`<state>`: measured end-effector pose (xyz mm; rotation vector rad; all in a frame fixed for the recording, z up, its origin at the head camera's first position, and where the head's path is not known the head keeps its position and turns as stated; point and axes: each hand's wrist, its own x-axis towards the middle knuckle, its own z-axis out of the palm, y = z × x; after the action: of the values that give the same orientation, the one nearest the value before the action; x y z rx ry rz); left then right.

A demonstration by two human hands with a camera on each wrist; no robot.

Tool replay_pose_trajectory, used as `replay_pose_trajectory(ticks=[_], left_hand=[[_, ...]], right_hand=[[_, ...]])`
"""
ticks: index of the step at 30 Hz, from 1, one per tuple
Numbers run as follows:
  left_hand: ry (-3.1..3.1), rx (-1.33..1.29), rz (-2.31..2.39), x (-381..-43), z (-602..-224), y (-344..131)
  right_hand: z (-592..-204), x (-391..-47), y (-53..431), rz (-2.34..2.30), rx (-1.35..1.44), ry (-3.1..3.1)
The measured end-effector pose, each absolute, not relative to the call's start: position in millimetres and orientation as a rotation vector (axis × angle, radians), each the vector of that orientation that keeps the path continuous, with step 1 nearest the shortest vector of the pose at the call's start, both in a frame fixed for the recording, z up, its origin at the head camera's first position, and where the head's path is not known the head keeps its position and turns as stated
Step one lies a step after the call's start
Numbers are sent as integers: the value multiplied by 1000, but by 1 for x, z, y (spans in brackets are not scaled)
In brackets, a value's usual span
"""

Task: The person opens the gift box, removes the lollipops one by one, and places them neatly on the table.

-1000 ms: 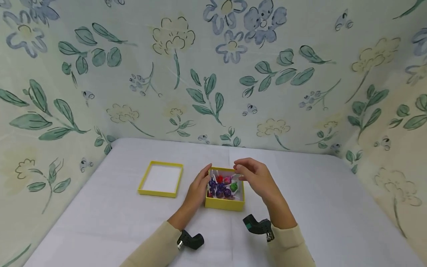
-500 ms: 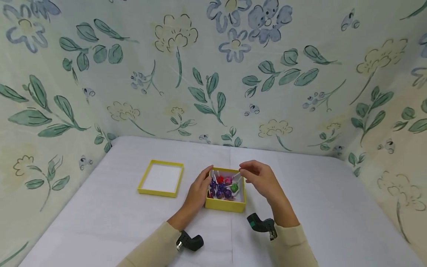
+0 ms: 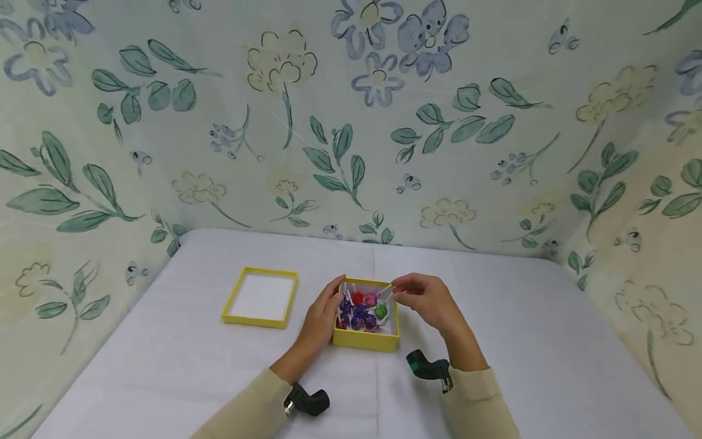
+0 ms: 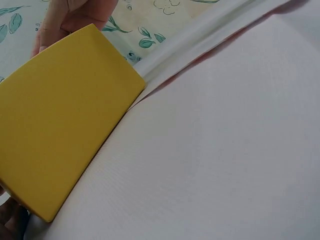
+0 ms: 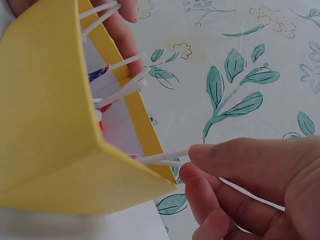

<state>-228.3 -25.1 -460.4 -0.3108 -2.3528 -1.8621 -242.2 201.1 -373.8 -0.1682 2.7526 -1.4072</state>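
An open yellow box (image 3: 364, 341) stands on the white table, filled with wrapped lollipops (image 3: 359, 311) in purple, red, pink and green, their white sticks poking up. My left hand (image 3: 320, 316) grips the box at its left side. In the left wrist view its fingers (image 4: 65, 22) show behind the yellow wall. At the box's far right corner my right hand (image 3: 430, 300) pinches a white lollipop stick (image 5: 170, 154) between thumb and forefinger. A second stick lies just under it. Inside the box, the pink wrapper end of that lollipop is mostly hidden by the wall.
A yellow-rimmed lid (image 3: 255, 321) lies with its white inside up, left of the box. Black wrist cameras sit on both sleeves, one below the left hand (image 3: 310, 402), one below the right. Floral cloth (image 3: 351, 122) hangs behind and beside the table (image 3: 181, 353).
My right hand has come down and slightly right over the box's far right corner, and a white stick now shows at its fingertips. The left hand keeps its grip on the box.
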Motion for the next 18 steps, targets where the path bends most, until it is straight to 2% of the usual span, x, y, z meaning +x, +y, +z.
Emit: replay_pose_trajectory(ticks=[18], left_hand=[[-2383, -300, -1829, -231, -464, -24]], right_hand=[[-388, -247, 196, -1339, -146, 2822]])
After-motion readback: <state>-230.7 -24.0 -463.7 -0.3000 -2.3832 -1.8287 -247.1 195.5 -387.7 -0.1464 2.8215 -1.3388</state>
